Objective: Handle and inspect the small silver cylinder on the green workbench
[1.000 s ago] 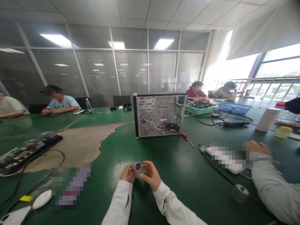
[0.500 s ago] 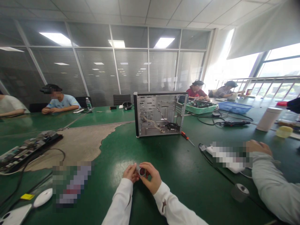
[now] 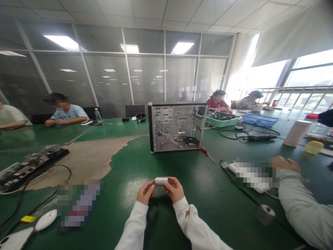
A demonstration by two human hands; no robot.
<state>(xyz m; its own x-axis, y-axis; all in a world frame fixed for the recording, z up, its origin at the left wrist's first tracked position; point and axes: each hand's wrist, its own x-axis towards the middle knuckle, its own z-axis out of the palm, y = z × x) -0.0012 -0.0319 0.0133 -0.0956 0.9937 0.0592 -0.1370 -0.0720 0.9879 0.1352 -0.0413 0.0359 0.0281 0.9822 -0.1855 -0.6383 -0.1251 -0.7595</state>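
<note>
Between my hands, above the green table (image 3: 125, 215), a small silver cylinder (image 3: 161, 180) lies sideways, its smooth curved side facing up and toward me. The fingers of my left hand (image 3: 146, 191) close on its left end. My right hand (image 3: 174, 190) pinches the right end, thumb in front. What kind of part the cylinder is I cannot make out. Beyond the hands stands an open computer case (image 3: 179, 126), with cables and a dark fan-like part inside. An orange-handled screwdriver (image 3: 205, 151) lies by its lower right corner.
To the right, a co-worker's sleeved arm (image 3: 301, 201) rests by a white power strip (image 3: 256, 178) and a grey roll (image 3: 265, 213). Left are a circuit assembly (image 3: 33, 166), cables and a white mouse (image 3: 47, 219). Green (image 3: 223, 121) and blue trays (image 3: 260, 119) sit farther back.
The cylinder has turned from its open end facing me to lying sideways. My right hand has shifted slightly right, and both hands now hold opposite ends.
</note>
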